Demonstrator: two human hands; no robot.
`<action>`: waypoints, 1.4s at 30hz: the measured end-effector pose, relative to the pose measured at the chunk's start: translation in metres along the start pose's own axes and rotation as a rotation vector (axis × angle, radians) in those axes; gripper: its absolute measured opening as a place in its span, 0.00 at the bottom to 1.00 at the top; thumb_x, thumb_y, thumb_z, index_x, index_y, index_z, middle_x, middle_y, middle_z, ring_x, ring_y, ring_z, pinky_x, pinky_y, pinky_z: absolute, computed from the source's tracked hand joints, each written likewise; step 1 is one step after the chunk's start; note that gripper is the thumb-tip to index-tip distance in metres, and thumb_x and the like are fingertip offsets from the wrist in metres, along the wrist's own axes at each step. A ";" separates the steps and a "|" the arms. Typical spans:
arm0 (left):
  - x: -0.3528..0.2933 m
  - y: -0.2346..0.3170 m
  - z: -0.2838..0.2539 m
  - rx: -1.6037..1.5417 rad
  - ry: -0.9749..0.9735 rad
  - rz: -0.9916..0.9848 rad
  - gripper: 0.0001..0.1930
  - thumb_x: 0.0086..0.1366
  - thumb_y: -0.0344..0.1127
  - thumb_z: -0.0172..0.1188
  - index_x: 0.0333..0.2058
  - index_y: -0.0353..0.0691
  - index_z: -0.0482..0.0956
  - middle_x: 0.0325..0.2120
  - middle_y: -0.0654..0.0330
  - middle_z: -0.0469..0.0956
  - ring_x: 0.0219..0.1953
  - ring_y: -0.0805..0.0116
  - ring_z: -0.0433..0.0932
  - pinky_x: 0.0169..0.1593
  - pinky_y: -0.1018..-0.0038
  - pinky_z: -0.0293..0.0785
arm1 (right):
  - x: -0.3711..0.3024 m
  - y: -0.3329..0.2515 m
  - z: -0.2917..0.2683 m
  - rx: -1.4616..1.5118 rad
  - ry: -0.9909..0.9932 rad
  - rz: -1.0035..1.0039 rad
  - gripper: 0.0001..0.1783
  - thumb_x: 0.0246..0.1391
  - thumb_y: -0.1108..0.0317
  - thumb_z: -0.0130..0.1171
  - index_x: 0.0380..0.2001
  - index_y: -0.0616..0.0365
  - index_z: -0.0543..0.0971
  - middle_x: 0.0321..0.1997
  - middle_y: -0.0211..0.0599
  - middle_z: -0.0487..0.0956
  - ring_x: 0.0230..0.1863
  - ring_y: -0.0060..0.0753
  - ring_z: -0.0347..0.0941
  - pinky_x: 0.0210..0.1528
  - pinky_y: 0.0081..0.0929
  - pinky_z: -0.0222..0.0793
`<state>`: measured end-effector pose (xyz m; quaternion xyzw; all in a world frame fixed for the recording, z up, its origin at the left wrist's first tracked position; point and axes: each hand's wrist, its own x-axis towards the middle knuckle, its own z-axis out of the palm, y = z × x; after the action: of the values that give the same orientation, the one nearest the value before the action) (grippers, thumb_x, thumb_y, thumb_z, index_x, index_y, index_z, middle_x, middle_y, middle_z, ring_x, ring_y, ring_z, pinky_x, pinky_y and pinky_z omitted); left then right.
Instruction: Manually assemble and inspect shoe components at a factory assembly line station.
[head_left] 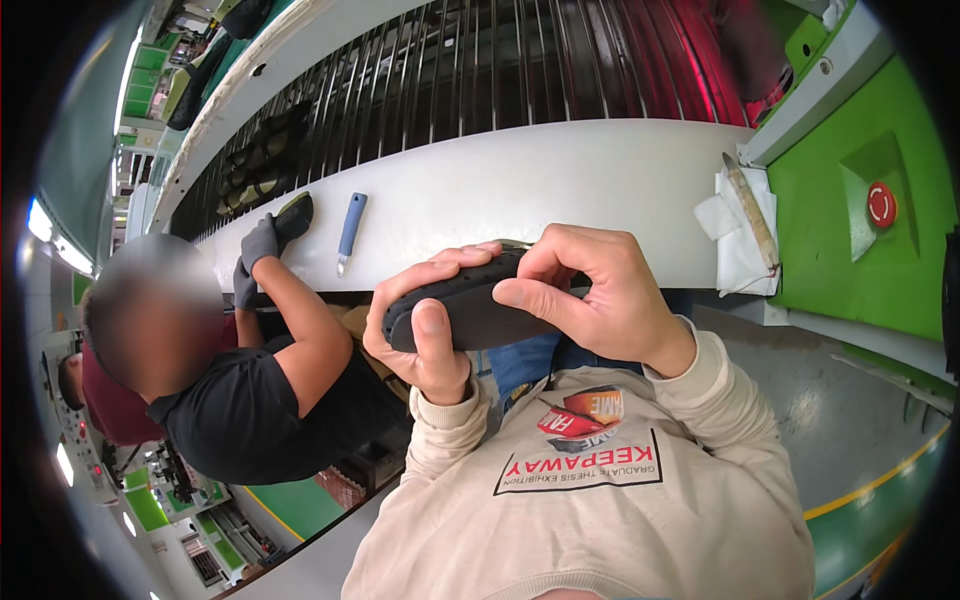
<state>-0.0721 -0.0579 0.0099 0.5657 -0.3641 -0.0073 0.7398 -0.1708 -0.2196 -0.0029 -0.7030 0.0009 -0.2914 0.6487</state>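
Note:
A black shoe (pixel 475 312) with a smooth dark sole is held up in front of my chest, tilted on its side. My left hand (pixel 425 325) wraps round its left end, with the thumb on the sole and the fingers over the far side. At the other end my right hand (pixel 598 290) grips the shoe, thumb pressed against its near side and fingers curled over the far edge. Whether the right fingers pinch something small there is hidden. Beyond the shoe, a blue-handled knife (pixel 352 228) lies on the white work surface (pixel 460 195).
At my left a co-worker's gloved hand (pixel 260 242) holds a dark shoe (pixel 295 217). A blade with a wrapped handle (pixel 752 212) rests on white cloth (pixel 735 262) at the right. Behind runs a roller conveyor (pixel 440 75); a red button (pixel 881 204) sits on the green panel.

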 end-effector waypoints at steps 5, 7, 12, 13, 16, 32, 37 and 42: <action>0.002 -0.002 -0.001 -0.028 -0.008 0.018 0.21 0.80 0.43 0.62 0.48 0.22 0.78 0.40 0.31 0.87 0.45 0.38 0.90 0.56 0.43 0.86 | 0.004 -0.004 0.002 -0.004 0.021 0.015 0.15 0.64 0.66 0.80 0.30 0.60 0.83 0.24 0.29 0.82 0.24 0.16 0.76 0.27 0.21 0.70; 0.005 -0.003 -0.001 -0.025 -0.010 0.026 0.20 0.80 0.41 0.61 0.48 0.22 0.78 0.40 0.31 0.87 0.45 0.38 0.90 0.56 0.43 0.86 | 0.008 -0.008 -0.001 -0.003 0.002 0.116 0.16 0.63 0.66 0.80 0.29 0.60 0.82 0.23 0.27 0.82 0.23 0.14 0.75 0.26 0.20 0.69; 0.005 -0.004 -0.006 0.048 0.022 -0.043 0.22 0.81 0.45 0.56 0.47 0.24 0.79 0.39 0.36 0.87 0.44 0.40 0.89 0.56 0.49 0.85 | 0.007 -0.002 -0.002 -0.098 -0.023 0.258 0.17 0.61 0.65 0.82 0.29 0.60 0.82 0.23 0.24 0.82 0.24 0.12 0.74 0.27 0.19 0.68; 0.005 -0.010 -0.008 0.031 0.036 -0.013 0.22 0.81 0.45 0.56 0.47 0.24 0.79 0.39 0.36 0.87 0.44 0.40 0.89 0.56 0.49 0.85 | 0.006 0.006 -0.004 -0.111 -0.059 0.301 0.15 0.61 0.65 0.82 0.31 0.60 0.83 0.26 0.26 0.83 0.27 0.13 0.77 0.28 0.19 0.70; -0.004 -0.047 -0.018 -0.029 0.409 -0.048 0.19 0.83 0.40 0.54 0.49 0.23 0.81 0.43 0.40 0.88 0.44 0.51 0.89 0.55 0.57 0.86 | -0.001 0.038 -0.029 -0.067 -0.102 0.179 0.14 0.62 0.70 0.79 0.45 0.60 0.83 0.37 0.30 0.87 0.35 0.17 0.82 0.33 0.19 0.75; 0.036 -0.147 0.022 -0.080 0.024 -0.384 0.38 0.72 0.41 0.75 0.73 0.36 0.65 0.57 0.57 0.77 0.55 0.70 0.77 0.61 0.71 0.75 | 0.029 -0.001 -0.042 -0.067 0.029 0.143 0.26 0.62 0.74 0.77 0.59 0.61 0.78 0.49 0.31 0.87 0.48 0.20 0.82 0.52 0.23 0.76; 0.048 -0.028 0.047 0.170 -0.050 0.005 0.47 0.55 0.34 0.84 0.71 0.38 0.67 0.54 0.55 0.74 0.54 0.64 0.77 0.60 0.67 0.75 | -0.010 -0.050 -0.049 -0.246 0.134 -0.067 0.32 0.52 0.64 0.86 0.58 0.56 0.82 0.47 0.33 0.87 0.46 0.28 0.79 0.49 0.30 0.74; 0.039 -0.012 0.056 0.272 -0.078 0.416 0.50 0.46 0.29 0.87 0.69 0.37 0.70 0.55 0.48 0.75 0.55 0.52 0.77 0.57 0.61 0.76 | -0.027 -0.062 -0.044 -0.267 0.185 -0.196 0.33 0.47 0.64 0.87 0.54 0.59 0.82 0.43 0.35 0.85 0.48 0.35 0.78 0.53 0.33 0.75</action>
<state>-0.0693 -0.1255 0.0262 0.5723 -0.4988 0.1723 0.6277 -0.2350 -0.2400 0.0416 -0.7500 0.0308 -0.4137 0.5152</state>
